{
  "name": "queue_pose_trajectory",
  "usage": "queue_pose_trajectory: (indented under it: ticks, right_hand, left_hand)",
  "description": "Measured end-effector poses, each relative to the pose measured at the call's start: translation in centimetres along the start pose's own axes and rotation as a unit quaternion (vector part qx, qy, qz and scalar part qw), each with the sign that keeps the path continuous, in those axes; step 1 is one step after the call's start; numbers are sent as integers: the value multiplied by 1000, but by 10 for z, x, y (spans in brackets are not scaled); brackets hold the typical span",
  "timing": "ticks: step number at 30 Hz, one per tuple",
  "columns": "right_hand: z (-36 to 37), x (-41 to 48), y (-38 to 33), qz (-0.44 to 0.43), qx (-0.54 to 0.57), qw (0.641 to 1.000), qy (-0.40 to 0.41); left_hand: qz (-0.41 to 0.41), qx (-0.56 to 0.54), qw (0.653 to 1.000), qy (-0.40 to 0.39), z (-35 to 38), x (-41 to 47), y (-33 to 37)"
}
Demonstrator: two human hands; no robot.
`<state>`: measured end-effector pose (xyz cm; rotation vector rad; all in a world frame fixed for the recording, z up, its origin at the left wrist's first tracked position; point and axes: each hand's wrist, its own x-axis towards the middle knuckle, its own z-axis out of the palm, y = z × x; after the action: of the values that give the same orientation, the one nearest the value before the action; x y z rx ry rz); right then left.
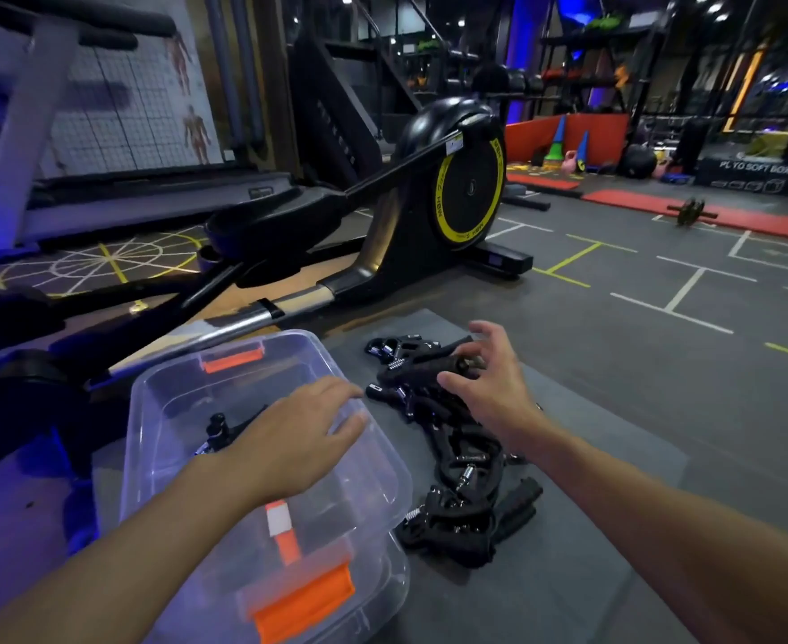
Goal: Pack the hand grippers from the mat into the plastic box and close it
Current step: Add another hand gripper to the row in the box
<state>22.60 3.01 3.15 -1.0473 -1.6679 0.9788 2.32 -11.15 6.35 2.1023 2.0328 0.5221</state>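
Dim gym floor with painted lines stretches behind, and a black exercise machine with a yellow-ringed flywheel (469,197) stands past the work area. On the floor lies a grey foam mat (582,457), with a clear plastic box with orange latches (383,462) sitting at its left edge, lid off and open at the top. One black hand gripper (220,432) already lies inside the box (partly hidden by the wrist). To the right of the box, a pile of black hand grippers with metal springs (448,448) runs down the mat.

The left hand (299,439) hovers flat over the box, fingers (343,392) extended and loosely together, holding nothing. The right hand (489,383) reaches over the far end of the pile, fingers (492,334) spread wide and curled, thumb and fingertips touching the handles of the topmost gripper (424,364) without having clenched round it.
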Motion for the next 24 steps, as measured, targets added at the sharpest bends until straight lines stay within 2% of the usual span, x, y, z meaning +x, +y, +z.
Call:
queue_pose_trajectory:
  ticks: [9, 12, 15, 18, 21, 24]
  right_hand:
    - [12, -27, -88, -86, 62, 984, -145]
    - [26, -33, -99, -99, 69, 978, -168]
    - [41, -35, -106, -107, 84, 973, -186]
    - [54, -36, -109, -114, 79, 965, -223]
    - [61, -37, -109, -122, 68, 959, -246]
    - [68, -38, -111, -138, 43, 953, -267]
  left_hand:
    - [-44, -56, 989, 132, -54, -14, -29]
    - [-72, -83, 986, 127, -62, -21, -46]
    - [-101, -195, 968, 119, -64, -27, -58]
    - [-98, -283, 945, 130, -64, -29, -70]
    - [-89, -311, 934, 151, -66, -28, -70]
    - [-87, -296, 938, 160, -66, -27, -76]
